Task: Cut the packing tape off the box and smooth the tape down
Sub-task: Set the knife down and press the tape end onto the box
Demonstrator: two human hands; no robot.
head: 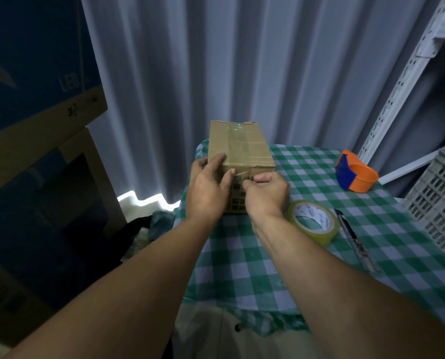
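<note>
A small brown cardboard box stands on the green-checked tablecloth, with a strip of clear packing tape running along its top and down the near face. My left hand lies against the box's near left corner, fingers spread, thumb pressing on the front face. My right hand is curled at the front face, its fingertips pinched on the tape end there. A roll of clear tape lies flat just right of my right wrist. A utility knife lies beside the roll.
An orange and blue tape dispenser sits at the table's right. A white perforated crate stands at the right edge beside a metal shelf upright. Large cardboard boxes are stacked on the left. A grey curtain hangs behind.
</note>
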